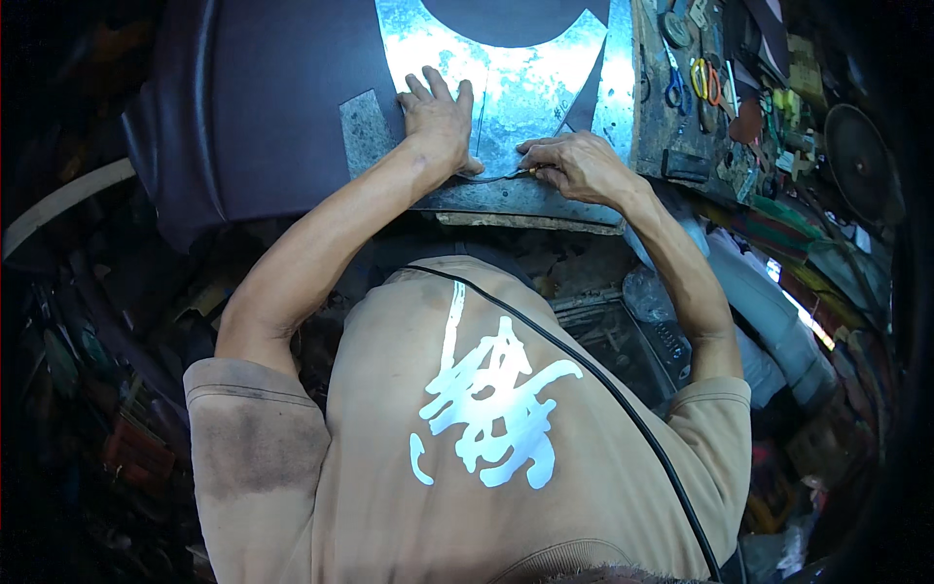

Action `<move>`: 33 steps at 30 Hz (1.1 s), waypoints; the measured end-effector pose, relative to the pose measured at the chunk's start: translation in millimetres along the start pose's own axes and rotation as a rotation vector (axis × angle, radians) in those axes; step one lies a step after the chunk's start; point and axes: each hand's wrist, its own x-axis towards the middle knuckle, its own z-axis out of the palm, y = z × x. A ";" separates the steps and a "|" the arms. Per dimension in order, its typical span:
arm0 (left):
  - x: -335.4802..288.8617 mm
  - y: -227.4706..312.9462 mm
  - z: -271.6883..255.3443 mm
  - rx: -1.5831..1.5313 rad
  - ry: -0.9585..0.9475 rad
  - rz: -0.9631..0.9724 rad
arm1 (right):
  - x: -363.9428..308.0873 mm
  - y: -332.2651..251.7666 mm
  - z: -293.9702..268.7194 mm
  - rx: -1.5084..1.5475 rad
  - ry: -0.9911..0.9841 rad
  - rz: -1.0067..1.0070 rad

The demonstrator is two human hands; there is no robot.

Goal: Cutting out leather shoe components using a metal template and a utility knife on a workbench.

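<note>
A curved, shiny sheet-metal template (pixel 506 92) lies flat on a dark brown sheet of leather-like material (pixel 282 107) over the workbench. My left hand (pixel 436 122) presses on the template's left side, fingers spread and thumb near its lower edge. At the lower right corner of the template, my right hand (pixel 584 165) has its fingers pinched together. A small thin tool seems to poke out from them, but its kind is mostly hidden. Between the hands, a thin dark strip of the material shows along the template's near edge. A small grey metal plate (pixel 367 134) rests left of my left hand.
Right of the material, the worn bench holds blue-handled scissors (pixel 673 90), orange-handled scissors (pixel 713 86) and a black block (pixel 686 165). A round dark disc (pixel 864 161) stands at far right. A black cable (pixel 608 375) runs across my shirt. The brown material hangs over the bench's left side.
</note>
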 end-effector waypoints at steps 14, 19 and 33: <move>37.7 -51.8 18.8 -0.063 0.380 0.344 | -93.3 -36.9 14.3 0.604 0.448 0.662; 56.2 -76.0 6.0 -0.180 0.465 0.323 | -79.5 -40.0 17.4 0.993 0.708 0.856; 65.2 -98.6 -41.3 -0.114 0.159 -0.039 | 229.5 40.1 -109.7 0.111 0.364 -0.115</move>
